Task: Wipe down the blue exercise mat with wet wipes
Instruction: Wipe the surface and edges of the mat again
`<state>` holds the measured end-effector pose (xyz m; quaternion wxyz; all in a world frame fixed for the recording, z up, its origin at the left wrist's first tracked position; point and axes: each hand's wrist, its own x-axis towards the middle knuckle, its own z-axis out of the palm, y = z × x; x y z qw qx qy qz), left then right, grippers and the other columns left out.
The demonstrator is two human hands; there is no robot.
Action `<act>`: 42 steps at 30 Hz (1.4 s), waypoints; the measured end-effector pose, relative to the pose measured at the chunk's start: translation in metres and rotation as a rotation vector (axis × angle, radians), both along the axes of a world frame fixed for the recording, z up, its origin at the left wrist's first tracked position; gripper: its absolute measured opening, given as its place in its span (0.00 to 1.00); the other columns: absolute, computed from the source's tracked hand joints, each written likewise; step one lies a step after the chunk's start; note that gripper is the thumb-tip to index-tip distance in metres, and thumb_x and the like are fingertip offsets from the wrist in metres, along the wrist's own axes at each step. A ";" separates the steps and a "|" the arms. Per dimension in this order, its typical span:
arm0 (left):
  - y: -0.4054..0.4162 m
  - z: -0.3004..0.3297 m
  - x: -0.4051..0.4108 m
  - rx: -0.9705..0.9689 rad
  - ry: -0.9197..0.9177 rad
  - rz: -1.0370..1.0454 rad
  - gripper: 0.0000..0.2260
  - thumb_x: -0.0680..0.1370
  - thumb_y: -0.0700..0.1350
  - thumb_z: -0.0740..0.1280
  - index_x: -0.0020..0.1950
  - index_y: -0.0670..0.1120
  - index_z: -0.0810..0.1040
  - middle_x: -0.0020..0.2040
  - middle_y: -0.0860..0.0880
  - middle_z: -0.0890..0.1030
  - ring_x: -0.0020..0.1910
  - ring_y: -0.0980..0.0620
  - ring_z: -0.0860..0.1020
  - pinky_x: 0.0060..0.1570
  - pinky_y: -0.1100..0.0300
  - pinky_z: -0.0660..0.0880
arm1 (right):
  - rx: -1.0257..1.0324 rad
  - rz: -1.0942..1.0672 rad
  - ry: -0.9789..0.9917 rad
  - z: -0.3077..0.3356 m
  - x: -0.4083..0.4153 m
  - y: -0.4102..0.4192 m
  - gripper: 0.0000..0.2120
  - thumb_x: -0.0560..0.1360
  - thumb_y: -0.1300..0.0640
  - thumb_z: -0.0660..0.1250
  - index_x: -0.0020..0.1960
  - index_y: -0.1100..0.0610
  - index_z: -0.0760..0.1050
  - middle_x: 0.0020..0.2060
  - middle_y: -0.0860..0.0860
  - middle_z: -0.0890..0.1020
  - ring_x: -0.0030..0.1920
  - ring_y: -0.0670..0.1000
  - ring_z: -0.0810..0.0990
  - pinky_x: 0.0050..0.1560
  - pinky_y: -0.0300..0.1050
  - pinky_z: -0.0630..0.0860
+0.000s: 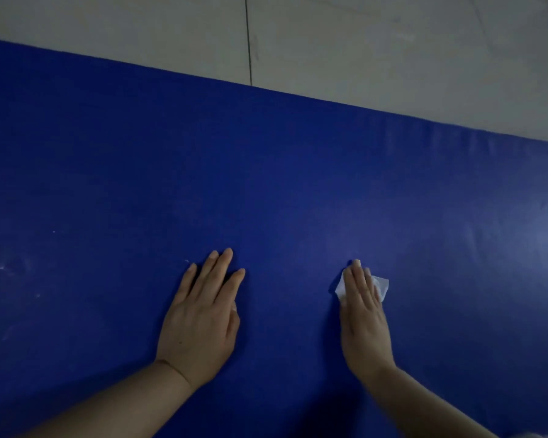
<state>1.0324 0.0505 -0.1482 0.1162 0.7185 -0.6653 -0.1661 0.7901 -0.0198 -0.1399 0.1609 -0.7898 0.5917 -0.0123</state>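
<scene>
The mat (266, 184) is spread over the tiled floor (393, 42). The left hand (200, 314) is laid flat on it, fingers spread. A white wipe (381, 286) is pressed onto the mat under the right hand's (364, 317) straight, closed fingers.

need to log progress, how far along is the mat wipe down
Mid-job. Done: hard to confirm, though the mat around the hands shows no marks. In hand: the right hand presses a white wet wipe flat on the mat with straight fingers, while the left hand rests flat beside it. Left: whitish smudges at the mat's left side look unwiped.
</scene>
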 end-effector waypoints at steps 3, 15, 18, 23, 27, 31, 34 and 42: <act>0.000 -0.002 0.001 0.030 0.003 -0.009 0.22 0.77 0.45 0.52 0.67 0.42 0.73 0.74 0.43 0.65 0.73 0.45 0.62 0.71 0.47 0.55 | -0.004 -0.007 0.029 -0.005 0.001 0.002 0.23 0.83 0.57 0.46 0.76 0.55 0.44 0.76 0.46 0.45 0.75 0.41 0.37 0.74 0.38 0.35; -0.010 0.007 0.003 0.145 -0.063 -0.071 0.22 0.76 0.46 0.53 0.65 0.42 0.75 0.73 0.40 0.66 0.73 0.43 0.63 0.69 0.46 0.55 | 0.050 -0.039 0.052 -0.010 0.001 0.000 0.24 0.81 0.59 0.46 0.76 0.59 0.46 0.77 0.51 0.48 0.76 0.46 0.40 0.74 0.40 0.36; -0.012 0.007 0.002 0.145 -0.086 -0.063 0.22 0.75 0.46 0.53 0.64 0.41 0.76 0.72 0.40 0.67 0.72 0.43 0.63 0.70 0.48 0.53 | -0.011 -0.043 0.038 -0.012 0.004 0.001 0.25 0.80 0.55 0.43 0.75 0.62 0.51 0.76 0.53 0.52 0.76 0.51 0.48 0.74 0.42 0.39; -0.015 0.015 -0.007 0.165 -0.201 -0.041 0.23 0.73 0.46 0.52 0.62 0.41 0.78 0.70 0.40 0.70 0.70 0.42 0.68 0.70 0.47 0.58 | 0.012 -0.063 0.026 -0.014 0.004 0.001 0.26 0.79 0.58 0.49 0.75 0.60 0.48 0.75 0.50 0.50 0.76 0.51 0.49 0.74 0.43 0.38; -0.017 0.029 -0.017 0.299 -0.237 0.012 0.23 0.79 0.44 0.55 0.75 0.46 0.63 0.78 0.45 0.50 0.77 0.48 0.49 0.74 0.49 0.49 | 0.012 -0.062 0.022 -0.017 0.006 0.001 0.26 0.80 0.60 0.51 0.77 0.60 0.47 0.76 0.48 0.46 0.75 0.48 0.41 0.74 0.42 0.33; -0.024 0.047 -0.017 0.510 -0.170 0.048 0.26 0.81 0.46 0.53 0.78 0.52 0.48 0.77 0.53 0.34 0.76 0.53 0.38 0.74 0.49 0.40 | 0.066 -0.021 0.015 -0.008 0.005 0.000 0.27 0.81 0.57 0.47 0.77 0.58 0.41 0.75 0.46 0.40 0.73 0.44 0.34 0.71 0.40 0.28; -0.023 0.040 -0.009 0.535 -0.165 0.015 0.26 0.82 0.52 0.50 0.78 0.53 0.44 0.74 0.54 0.28 0.75 0.53 0.34 0.74 0.49 0.40 | 0.049 -0.045 0.001 -0.008 0.007 0.001 0.27 0.81 0.57 0.46 0.77 0.57 0.42 0.75 0.45 0.39 0.74 0.44 0.34 0.70 0.39 0.27; 0.003 0.005 -0.005 0.244 -0.221 -0.049 0.26 0.80 0.56 0.42 0.73 0.53 0.32 0.71 0.54 0.23 0.71 0.55 0.27 0.71 0.52 0.31 | -0.031 0.015 -0.038 -0.011 0.002 0.002 0.26 0.82 0.58 0.46 0.78 0.56 0.42 0.76 0.47 0.41 0.72 0.43 0.33 0.71 0.40 0.31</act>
